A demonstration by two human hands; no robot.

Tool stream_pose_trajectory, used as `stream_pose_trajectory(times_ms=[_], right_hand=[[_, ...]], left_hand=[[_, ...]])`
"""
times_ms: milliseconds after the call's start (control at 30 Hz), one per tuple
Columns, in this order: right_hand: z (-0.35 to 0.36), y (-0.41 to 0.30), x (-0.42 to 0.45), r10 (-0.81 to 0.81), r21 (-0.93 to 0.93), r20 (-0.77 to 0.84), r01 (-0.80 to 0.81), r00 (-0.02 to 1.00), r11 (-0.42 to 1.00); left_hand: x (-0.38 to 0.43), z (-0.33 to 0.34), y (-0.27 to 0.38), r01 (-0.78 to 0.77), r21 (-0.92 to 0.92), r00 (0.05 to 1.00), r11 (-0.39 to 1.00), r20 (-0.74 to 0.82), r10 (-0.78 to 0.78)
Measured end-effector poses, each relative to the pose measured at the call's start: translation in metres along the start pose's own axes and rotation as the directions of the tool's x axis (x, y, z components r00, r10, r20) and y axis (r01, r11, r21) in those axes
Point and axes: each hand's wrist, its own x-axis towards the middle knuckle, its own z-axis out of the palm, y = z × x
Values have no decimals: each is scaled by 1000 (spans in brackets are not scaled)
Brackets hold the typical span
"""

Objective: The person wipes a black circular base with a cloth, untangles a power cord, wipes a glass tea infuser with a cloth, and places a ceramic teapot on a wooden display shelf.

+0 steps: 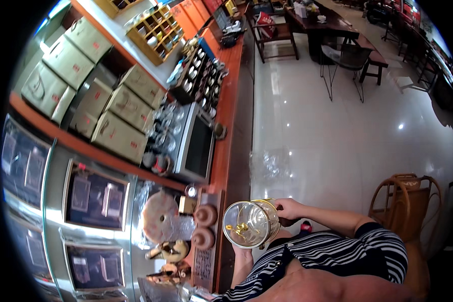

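Observation:
A clear cylindrical vessel (246, 224) with gold-coloured rims and gold decoration is tilted, its round end facing the camera. My right hand (290, 208) is closed on a dark part at its right side, which looks like a handle. Below the vessel, my left hand (242, 251) touches its lower edge; the fingers are mostly hidden behind it. To the left, two brown clay teapots (204, 238) stand on a slatted tea tray (204, 266) on the reddish wooden counter (226, 102).
Along the counter are a microwave-like appliance (198, 145), clear glasses (166, 124), a pinkish stone disc (160, 218) and racks of small cups (198, 71). Boxes (117, 137) fill the shelf at left. A brown chair (407, 211) stands behind at right, with clear plastic (268, 164) on the floor.

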Motion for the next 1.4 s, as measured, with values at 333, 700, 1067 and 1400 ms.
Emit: stream_pose_trajectory(times_ms=[333, 700, 1067, 1400], right_hand=[[-260, 69, 110, 146, -61, -320, -174, 936, 983], [-541, 118, 287, 253, 141, -439, -211, 862, 967], [-759, 159, 563, 274, 223, -354, -204, 894, 953], [-906, 126, 920, 118, 39, 60, -121, 991, 992]], left_hand=[[231, 260, -20, 145, -16, 956, 989, 259, -136], [479, 541, 6, 238, 98, 892, 966, 372, -257], [768, 696, 49, 295, 195, 913, 935, 231, -336], [969, 778, 164, 132, -51, 991, 990, 32, -131]])
